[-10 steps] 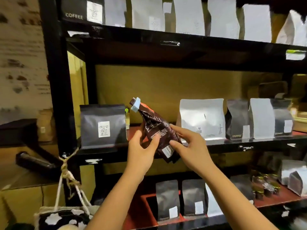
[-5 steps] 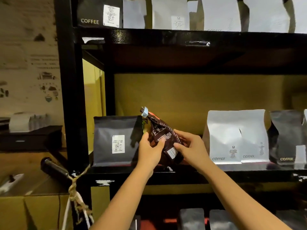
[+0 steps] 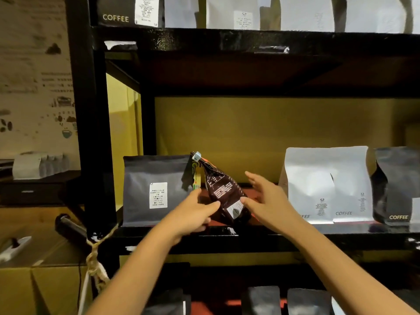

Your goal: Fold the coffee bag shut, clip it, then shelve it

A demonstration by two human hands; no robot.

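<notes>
Clipped coffee bag (image 3: 223, 192) tilted on shelf (image 3: 261, 233); left hand (image 3: 193, 213) fingers grip its base, right hand (image 3: 266, 201) fingers spread alongside.

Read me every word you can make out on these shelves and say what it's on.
"COFFEE": black bag on top shelf
"COFFEE": white bag
"COFFEE": dark bag at right
White sticker on grey bag: too small
Print on brown coffee bag: blurred

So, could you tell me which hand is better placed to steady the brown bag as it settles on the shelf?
Probably the left hand: its fingers curl around the brown coffee bag low on its side, while the right hand is spread open, only its thumb near the bag. The bag leans, clip toward the grey bag.
</notes>
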